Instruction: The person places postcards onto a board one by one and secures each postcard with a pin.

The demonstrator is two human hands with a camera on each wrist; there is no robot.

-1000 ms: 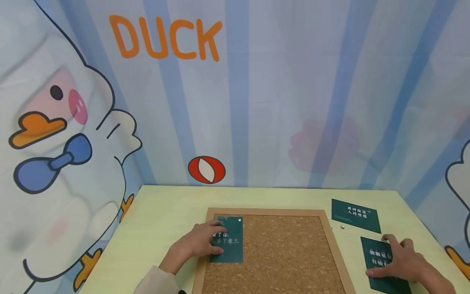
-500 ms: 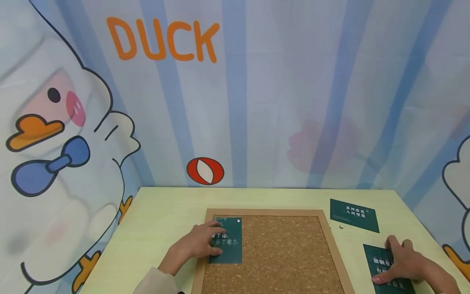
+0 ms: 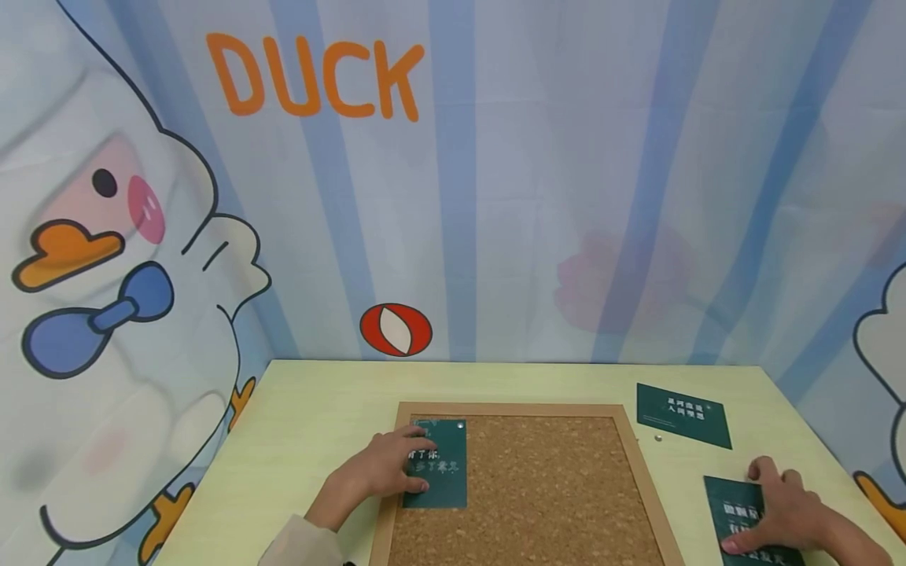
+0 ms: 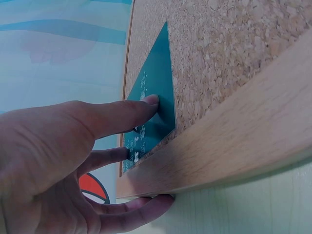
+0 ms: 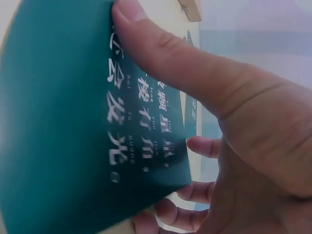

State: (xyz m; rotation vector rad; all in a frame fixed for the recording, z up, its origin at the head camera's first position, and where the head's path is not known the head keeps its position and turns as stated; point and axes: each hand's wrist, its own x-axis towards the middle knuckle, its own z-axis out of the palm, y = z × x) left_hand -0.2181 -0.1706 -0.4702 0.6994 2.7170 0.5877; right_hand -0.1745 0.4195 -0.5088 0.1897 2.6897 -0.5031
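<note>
A dark green card (image 3: 449, 487) with white characters lies at the upper left of a cork board (image 3: 545, 487); a small silver pin (image 3: 460, 425) shows at its top right corner. My left hand (image 3: 378, 465) rests over the card's left side. In the left wrist view the thumb (image 4: 141, 108) presses the card's face, and lower fingers touch the board frame's outer edge. At the table's right side, my right hand (image 3: 796, 507) holds another green card (image 3: 732, 503). In the right wrist view its thumb lies on the printed face of that card (image 5: 58, 117), fingers at the far edge.
A third green card (image 3: 683, 414) lies on the pale table (image 3: 333, 393) beyond the right hand. A small silver pin (image 3: 658, 438) lies near it, beside the board's wooden frame (image 3: 640, 479). A printed duck curtain (image 3: 524, 196) stands behind the table.
My right hand has drawn its card toward the table's near side and slightly right. The left hand stays in place on the card on the board.
</note>
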